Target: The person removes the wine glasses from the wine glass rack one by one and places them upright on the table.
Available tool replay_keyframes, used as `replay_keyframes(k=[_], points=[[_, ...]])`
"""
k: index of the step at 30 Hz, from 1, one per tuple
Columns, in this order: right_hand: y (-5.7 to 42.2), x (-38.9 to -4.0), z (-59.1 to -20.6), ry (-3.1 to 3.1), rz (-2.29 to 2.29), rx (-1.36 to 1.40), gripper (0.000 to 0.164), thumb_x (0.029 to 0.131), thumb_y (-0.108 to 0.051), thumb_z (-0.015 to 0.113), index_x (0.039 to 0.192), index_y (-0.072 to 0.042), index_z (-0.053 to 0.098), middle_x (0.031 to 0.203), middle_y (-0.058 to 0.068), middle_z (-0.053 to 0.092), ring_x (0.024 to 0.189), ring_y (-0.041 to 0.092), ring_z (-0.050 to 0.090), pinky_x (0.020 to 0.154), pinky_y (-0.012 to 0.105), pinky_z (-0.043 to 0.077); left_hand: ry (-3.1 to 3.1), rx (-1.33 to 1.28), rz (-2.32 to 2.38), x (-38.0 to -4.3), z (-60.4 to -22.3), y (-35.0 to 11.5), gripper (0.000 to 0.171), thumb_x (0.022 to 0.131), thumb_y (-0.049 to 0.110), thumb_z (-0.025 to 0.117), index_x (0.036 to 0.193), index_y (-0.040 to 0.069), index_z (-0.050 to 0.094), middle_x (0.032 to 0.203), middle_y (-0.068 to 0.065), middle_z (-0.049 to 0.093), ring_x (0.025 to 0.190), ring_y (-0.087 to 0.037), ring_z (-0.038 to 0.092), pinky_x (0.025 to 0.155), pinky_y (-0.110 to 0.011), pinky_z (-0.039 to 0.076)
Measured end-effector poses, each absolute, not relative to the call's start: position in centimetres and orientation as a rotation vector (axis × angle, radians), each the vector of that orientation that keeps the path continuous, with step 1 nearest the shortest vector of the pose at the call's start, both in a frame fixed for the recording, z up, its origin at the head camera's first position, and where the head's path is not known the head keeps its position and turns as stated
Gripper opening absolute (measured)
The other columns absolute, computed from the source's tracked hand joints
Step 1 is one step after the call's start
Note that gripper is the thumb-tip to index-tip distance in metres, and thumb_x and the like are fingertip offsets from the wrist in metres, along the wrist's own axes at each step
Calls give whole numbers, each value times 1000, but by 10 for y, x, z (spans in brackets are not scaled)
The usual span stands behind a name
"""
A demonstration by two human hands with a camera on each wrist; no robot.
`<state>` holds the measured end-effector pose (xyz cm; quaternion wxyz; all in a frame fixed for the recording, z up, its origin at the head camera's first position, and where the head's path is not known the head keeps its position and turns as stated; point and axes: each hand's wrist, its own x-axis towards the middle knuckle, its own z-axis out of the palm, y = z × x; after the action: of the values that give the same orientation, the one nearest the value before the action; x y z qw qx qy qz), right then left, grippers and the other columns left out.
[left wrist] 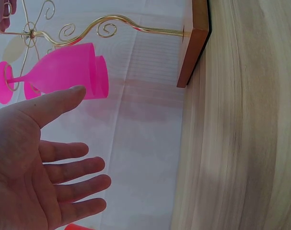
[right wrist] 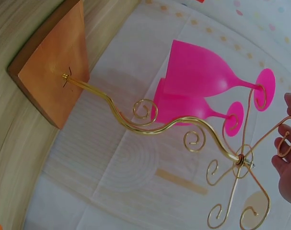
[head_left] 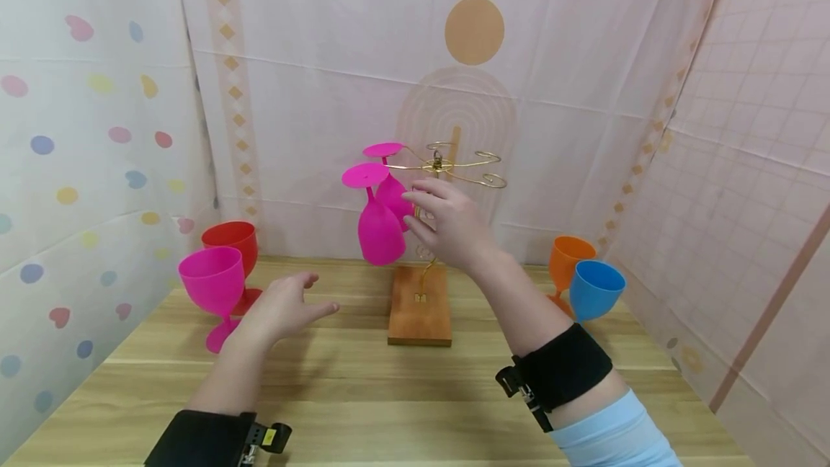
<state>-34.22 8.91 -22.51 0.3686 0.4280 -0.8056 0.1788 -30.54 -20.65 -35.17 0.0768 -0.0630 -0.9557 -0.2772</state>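
Note:
A gold wire glass rack (right wrist: pixel 155 129) stands on a wooden base (head_left: pixel 419 308). Two magenta goblets (head_left: pixel 381 230) hang upside down by their feet from its left hooks. My right hand (head_left: pixel 450 225) is beside the rack's top, its fingers spread and slightly bent. In the right wrist view its fingers overlap a scrolled hook (right wrist: pixel 287 139); whether they touch it is unclear. No goblet is in that hand. Lower left, my left hand (head_left: pixel 285 308) hovers with fingers extended and thumb apart, palm facing the rack in the left wrist view. It holds nothing.
At the left, an upright magenta goblet (head_left: pixel 212 281) stands in front of a red goblet (head_left: pixel 233 240). An orange goblet (head_left: pixel 570 254) and a blue goblet (head_left: pixel 595 292) stand at the right. A patterned curtain (head_left: pixel 324 128) hangs behind the wooden tabletop (head_left: pixel 363 409).

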Motion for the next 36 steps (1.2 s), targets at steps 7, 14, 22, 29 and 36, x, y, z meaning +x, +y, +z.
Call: replay_keyframes(k=[7,14,22,29,36], points=[[100,-342,-225,-1981,491,1118,32,92,-14,77,122,-3,73,125,13,68,124,28,59,108,34,46,-2870,-187,-805,-308,-353,-209,84,87,50,77,143,-7,50,138,-30,55,125,-48,54,94,-61,52],[108,-347,-227,-1899,512,1123,23,92,-8,76,114,-3,76,116,13,71,116,28,64,105,33,48,-2869,-191,-801,-309,-355,-211,83,87,50,77,141,-8,51,136,-31,57,124,-48,55,93,-61,52],[118,-350,-228,-1858,519,1070,20,94,0,70,113,0,77,112,13,74,112,29,67,104,33,50,-2876,-187,-825,-308,-355,-210,84,87,51,76,142,-8,51,138,-30,56,125,-48,54,94,-61,52],[127,-351,-229,-1848,521,1048,22,94,0,70,115,1,76,113,14,74,111,31,68,102,36,51,-2876,-189,-834,-309,-355,-210,85,88,52,75,143,-8,50,138,-30,56,126,-48,53,96,-61,51],[139,-355,-231,-1851,528,1024,23,95,-2,71,117,1,75,116,15,73,114,31,67,103,37,50,-2872,-190,-847,-309,-356,-211,86,87,53,75,143,-8,50,138,-30,56,126,-48,54,95,-61,51]])
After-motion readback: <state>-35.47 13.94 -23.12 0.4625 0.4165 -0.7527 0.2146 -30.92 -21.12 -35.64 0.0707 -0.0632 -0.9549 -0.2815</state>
